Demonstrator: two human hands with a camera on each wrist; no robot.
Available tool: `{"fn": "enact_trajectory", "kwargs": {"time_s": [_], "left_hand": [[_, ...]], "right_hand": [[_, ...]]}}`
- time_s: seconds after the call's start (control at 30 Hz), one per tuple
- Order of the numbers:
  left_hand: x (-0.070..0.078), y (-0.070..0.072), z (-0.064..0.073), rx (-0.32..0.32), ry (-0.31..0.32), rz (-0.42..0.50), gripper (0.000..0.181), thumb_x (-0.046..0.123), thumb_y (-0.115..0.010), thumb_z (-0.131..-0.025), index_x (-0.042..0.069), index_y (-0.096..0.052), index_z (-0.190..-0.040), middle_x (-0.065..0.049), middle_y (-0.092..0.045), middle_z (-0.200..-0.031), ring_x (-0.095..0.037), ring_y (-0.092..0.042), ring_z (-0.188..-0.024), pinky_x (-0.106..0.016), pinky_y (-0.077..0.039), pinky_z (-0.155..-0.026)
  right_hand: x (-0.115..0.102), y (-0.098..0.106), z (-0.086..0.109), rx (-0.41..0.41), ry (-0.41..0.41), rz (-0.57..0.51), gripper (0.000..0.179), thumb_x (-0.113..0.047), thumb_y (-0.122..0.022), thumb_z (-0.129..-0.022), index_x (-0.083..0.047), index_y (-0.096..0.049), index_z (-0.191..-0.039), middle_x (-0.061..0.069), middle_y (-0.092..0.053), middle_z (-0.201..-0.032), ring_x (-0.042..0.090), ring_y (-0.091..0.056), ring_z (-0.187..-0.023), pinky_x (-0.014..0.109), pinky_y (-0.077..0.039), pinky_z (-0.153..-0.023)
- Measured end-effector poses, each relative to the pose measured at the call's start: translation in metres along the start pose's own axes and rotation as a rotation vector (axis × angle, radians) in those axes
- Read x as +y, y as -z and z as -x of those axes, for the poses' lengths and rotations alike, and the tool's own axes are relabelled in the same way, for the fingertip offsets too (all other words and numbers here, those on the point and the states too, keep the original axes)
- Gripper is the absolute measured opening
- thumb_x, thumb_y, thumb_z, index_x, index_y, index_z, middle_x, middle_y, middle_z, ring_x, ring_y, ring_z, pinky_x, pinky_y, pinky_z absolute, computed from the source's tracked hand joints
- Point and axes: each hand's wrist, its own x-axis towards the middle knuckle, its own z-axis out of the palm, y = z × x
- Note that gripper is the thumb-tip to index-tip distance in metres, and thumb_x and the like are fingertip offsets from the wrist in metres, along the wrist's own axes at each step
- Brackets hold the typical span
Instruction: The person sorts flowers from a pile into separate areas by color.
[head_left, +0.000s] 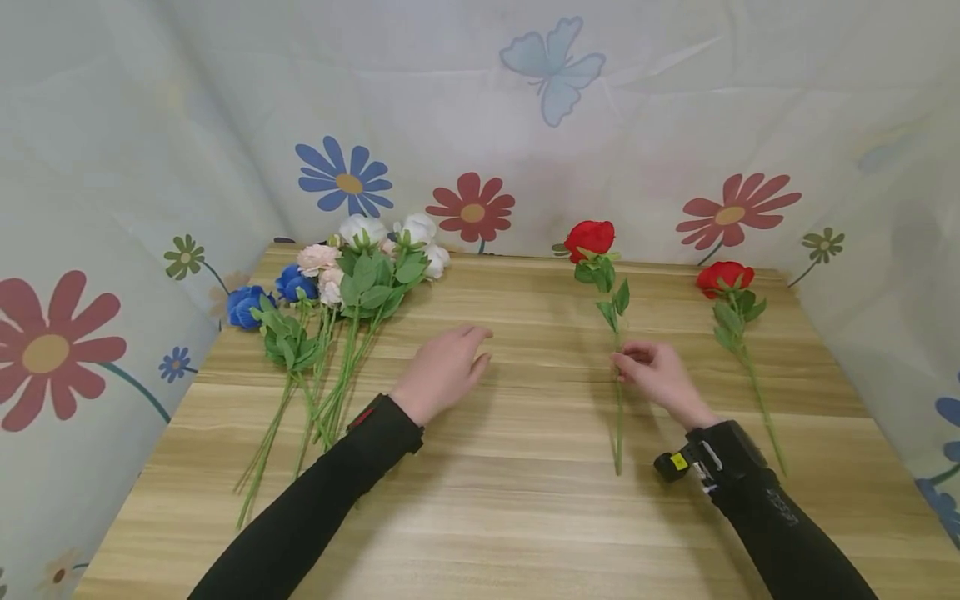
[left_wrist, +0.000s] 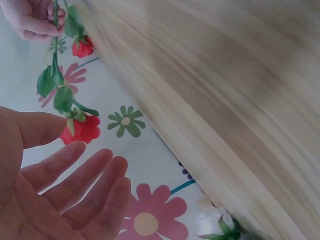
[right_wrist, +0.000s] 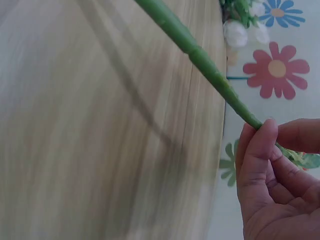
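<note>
My right hand (head_left: 654, 375) pinches the green stem of a red artificial rose (head_left: 590, 240) between thumb and fingers. The stem (right_wrist: 207, 65) runs slantwise through the right wrist view, its shadow falling on the wood. My left hand (head_left: 444, 371) is held over the middle of the table with nothing in it; its fingers (left_wrist: 75, 185) are spread and loosely bent in the left wrist view. A second red rose (head_left: 725, 279) lies at the right. Left of my left hand lie white roses (head_left: 363, 229), pale pink flowers (head_left: 318, 259) and blue roses (head_left: 247, 307), their stems overlapping.
The wood-grain table (head_left: 525, 517) reaches back to a printed cloth (head_left: 420, 108) with flowers and a butterfly, which hangs along the back and both sides. The pile of stems (head_left: 341, 375) takes up the table's left part.
</note>
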Motion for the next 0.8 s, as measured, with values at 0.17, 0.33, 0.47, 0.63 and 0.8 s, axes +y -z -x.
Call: {"fn": "enact_trajectory", "kwargs": {"time_s": [0.17,0.33,0.47,0.63,0.8], "left_hand": [[0.010,-0.001,-0.012,0.005,-0.052,-0.060,0.033,0.021,-0.061,-0.102,0.005,-0.062,-0.130,-0.012,-0.068,-0.126,-0.027,-0.068,-0.113,-0.039,-0.056,-0.095],[0.017,-0.005,-0.018,-0.006,-0.080,-0.070,0.033,0.021,-0.062,-0.101,0.005,-0.062,-0.130,-0.012,-0.068,-0.127,-0.028,-0.067,-0.115,-0.039,-0.055,-0.097],[0.019,-0.008,-0.019,-0.003,-0.095,-0.080,0.033,0.020,-0.061,-0.101,0.006,-0.062,-0.130,-0.011,-0.068,-0.127,-0.027,-0.066,-0.116,-0.039,-0.054,-0.099],[0.018,-0.009,-0.018,0.009,-0.106,-0.085,0.032,0.019,-0.063,-0.100,0.006,-0.062,-0.130,-0.011,-0.068,-0.127,-0.027,-0.066,-0.116,-0.039,-0.054,-0.099],[0.017,-0.010,-0.018,0.016,-0.120,-0.088,0.032,0.019,-0.064,-0.100,0.005,-0.063,-0.129,-0.012,-0.068,-0.126,-0.027,-0.067,-0.115,-0.039,-0.055,-0.098]], "right_hand": [[0.008,0.022,0.002,0.001,-0.005,0.142,0.040,-0.019,-0.055,-0.103,0.013,-0.058,-0.126,0.031,-0.068,-0.113,0.006,-0.067,-0.081,0.022,-0.057,-0.073],[0.014,0.045,0.007,0.010,-0.010,0.247,0.042,-0.020,-0.055,-0.103,0.015,-0.059,-0.125,0.030,-0.070,-0.110,0.005,-0.066,-0.077,0.022,-0.054,-0.068],[0.024,0.065,0.008,0.049,0.015,0.367,0.037,-0.018,-0.057,-0.101,0.014,-0.063,-0.118,0.026,-0.074,-0.097,0.005,-0.065,-0.071,0.021,-0.049,-0.061],[0.039,0.089,0.009,0.119,0.094,0.500,0.028,-0.011,-0.060,-0.095,0.015,-0.068,-0.104,0.025,-0.073,-0.085,0.021,-0.066,-0.071,0.026,-0.047,-0.059],[0.050,0.109,0.011,0.168,0.130,0.603,0.028,-0.008,-0.061,-0.090,0.018,-0.067,-0.098,0.031,-0.070,-0.086,0.039,-0.067,-0.074,0.037,-0.050,-0.061]]}}
